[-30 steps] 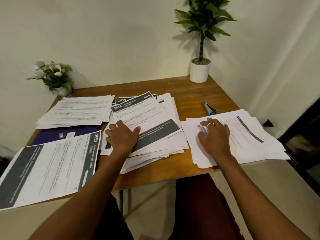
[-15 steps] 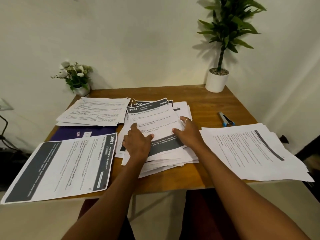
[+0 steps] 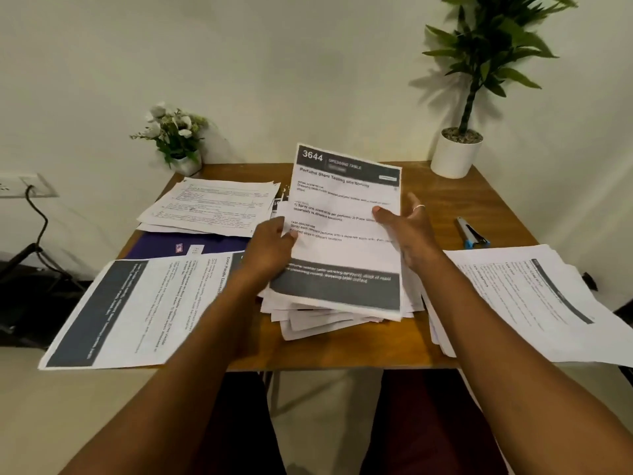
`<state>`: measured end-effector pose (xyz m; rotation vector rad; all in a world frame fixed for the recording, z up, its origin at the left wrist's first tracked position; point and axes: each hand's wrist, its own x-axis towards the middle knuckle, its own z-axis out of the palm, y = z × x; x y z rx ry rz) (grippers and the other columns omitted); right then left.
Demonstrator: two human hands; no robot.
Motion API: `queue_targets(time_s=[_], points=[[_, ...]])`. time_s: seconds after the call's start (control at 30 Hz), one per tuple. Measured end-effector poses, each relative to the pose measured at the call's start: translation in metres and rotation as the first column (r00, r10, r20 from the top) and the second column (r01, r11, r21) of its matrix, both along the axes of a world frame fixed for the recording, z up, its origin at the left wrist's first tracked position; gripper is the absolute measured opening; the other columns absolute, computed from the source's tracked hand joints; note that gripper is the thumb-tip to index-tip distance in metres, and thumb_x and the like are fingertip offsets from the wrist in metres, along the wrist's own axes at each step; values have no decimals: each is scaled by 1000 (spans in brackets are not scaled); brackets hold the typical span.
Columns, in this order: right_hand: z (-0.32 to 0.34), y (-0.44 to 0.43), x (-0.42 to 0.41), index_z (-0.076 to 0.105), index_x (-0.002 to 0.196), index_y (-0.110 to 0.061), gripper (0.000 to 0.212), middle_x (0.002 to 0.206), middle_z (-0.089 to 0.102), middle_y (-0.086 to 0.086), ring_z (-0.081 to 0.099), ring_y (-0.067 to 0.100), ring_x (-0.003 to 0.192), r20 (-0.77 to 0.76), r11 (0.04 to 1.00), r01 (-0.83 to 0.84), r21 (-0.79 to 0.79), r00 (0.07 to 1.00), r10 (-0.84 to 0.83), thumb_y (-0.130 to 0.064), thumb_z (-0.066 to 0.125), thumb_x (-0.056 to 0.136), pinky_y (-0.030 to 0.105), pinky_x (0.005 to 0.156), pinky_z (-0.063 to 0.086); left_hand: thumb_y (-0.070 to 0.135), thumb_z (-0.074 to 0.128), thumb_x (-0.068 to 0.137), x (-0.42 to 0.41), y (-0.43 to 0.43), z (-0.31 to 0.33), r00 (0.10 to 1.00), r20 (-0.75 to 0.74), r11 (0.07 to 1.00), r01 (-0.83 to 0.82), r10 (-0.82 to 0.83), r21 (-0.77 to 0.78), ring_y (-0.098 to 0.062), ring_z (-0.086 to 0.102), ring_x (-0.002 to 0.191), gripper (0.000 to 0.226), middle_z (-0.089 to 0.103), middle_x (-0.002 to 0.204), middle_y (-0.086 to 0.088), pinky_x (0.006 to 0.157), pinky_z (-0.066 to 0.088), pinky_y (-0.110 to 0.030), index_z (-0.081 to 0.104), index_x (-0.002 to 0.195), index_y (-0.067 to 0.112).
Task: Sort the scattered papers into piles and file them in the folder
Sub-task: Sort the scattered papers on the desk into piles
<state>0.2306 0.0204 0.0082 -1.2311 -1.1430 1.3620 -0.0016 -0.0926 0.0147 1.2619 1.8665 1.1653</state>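
Up comes the grey-banded white sheet headed 3644 [image 3: 342, 234], tilted off the loose white middle stack [image 3: 325, 323] since a moment ago. The left hand [image 3: 270, 250] and right hand [image 3: 411, 234] pinch its side edges, thumbs in front. The purple card folder [image 3: 164, 246] lies half-buried at left. Risk: clinging sheets drag along and slide off the wooden table [image 3: 342, 351].

Four paper piles [image 3: 342, 234], one folder [image 3: 164, 245], two plants [image 3: 457, 157], one pen [image 3: 472, 234].

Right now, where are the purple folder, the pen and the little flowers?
purple folder [image 3: 156, 245]: head view, bare cover.
pen [image 3: 471, 233]: head view, barrel.
little flowers [image 3: 185, 123]: head view, white bloom.
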Motion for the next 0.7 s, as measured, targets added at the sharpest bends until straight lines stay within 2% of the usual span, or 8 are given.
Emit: queue_targets(time_s=[0.1, 0.17, 0.23, 0.3, 0.4, 0.5, 0.6, 0.7], points=[[8, -3, -12, 61, 127, -10, 46, 114, 75, 11, 73, 33, 104, -230, 996, -70, -48, 972, 57, -2, 77, 85, 59, 97, 54, 15, 57, 104, -27, -9, 21, 991, -7, 991, 133, -133, -18, -4, 62, 69, 21, 68, 76, 13, 58, 46, -19, 68, 87, 21], [13, -12, -25, 62, 126, -3, 46, 113, 75, 17, 72, 38, 104, -297, 992, -94, -81, 953, 66, 6, 73, 82, 62, 95, 54, 21, 61, 102, -52, -14, 34, 975, -61, 973, 207, -214, -102, -8, 67, 86, 11, 74, 97, 9, 71, 51, -22, 72, 105, 20], [21, -30, -44, 64, 121, -5, 43, 113, 75, 16, 72, 37, 104, -317, 990, -117, -81, 945, 86, 10, 71, 82, 58, 93, 56, 28, 66, 98, -80, -17, 48, 955, -174, 956, 202, -241, -214, -17, 64, 110, 33, 68, 127, 5, 94, 54, -37, 65, 131, 22], [22, -52, -68, 68, 115, -8, 39, 113, 75, 16, 72, 35, 103, -341, 982, -162, -100, 933, 119, 12, 69, 82, 51, 88, 59, 25, 71, 95, -105, -20, 61, 939, -272, 952, 137, -213, -273, -23, 58, 126, 43, 61, 139, 4, 108, 47, -49, 60, 136, 28], [20, -85, -102, 69, 108, -10, 23, 113, 74, 17, 72, 30, 95, -394, 943, -297, -151, 893, 218, 3, 68, 89, 44, 76, 63, 9, 65, 95, -137, -26, 75, 871, -446, 966, 109, -206, -233, -26, 60, 119, 40, 62, 132, -3, 101, 46, -37, 65, 131, 26], [22, -106, -120, 65, 113, -14, 17, 111, 73, 14, 73, 26, 90, -437, 892, -420, -166, 842, 315, -21, 62, 98, 43, 67, 62, 5, 54, 98, -167, -29, 80, 776, -598, 958, 29, -202, -285, -33, 57, 123, 43, 57, 142, -14, 103, 43, -41, 64, 137, 20], [18, -118, -128, 61, 128, -19, 34, 114, 74, 14, 76, 26, 84, -216, 882, -441, -164, 889, 404, -13, 66, 96, 35, 54, 60, 0, 47, 96, -191, -37, 70, 723, -641, 921, -15, -259, -389, -32, 56, 126, 55, 55, 147, -8, 103, 43, -39, 61, 139, 30], [9, -139, -137, 56, 133, -23, 49, 104, 75, 18, 70, 24, 63, 31, 798, -570, -194, 810, 586, 0, 69, 92, 30, 45, 54, 4, 39, 98, -203, -48, 49, 638, -711, 902, -58, -297, -428, -31, 56, 123, 59, 58, 143, -5, 94, 44, -37, 56, 143, 39]])
